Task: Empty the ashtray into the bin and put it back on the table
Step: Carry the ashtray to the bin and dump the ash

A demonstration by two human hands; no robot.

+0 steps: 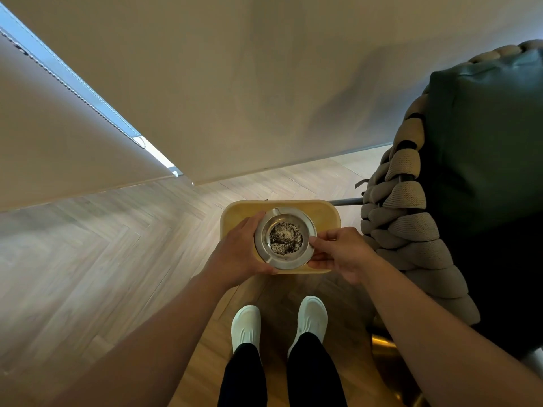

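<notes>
over the table (pixel 326 212), both hands clasp the ashtray (pixel 285 238) (level).

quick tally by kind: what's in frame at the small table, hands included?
Hands: 2, left hand and right hand, both gripping the ashtray rim
Metal ashtray: 1, ash inside
Yellow table: 1
White shoes: 2
Woven chair: 1
Total: 7
</notes>
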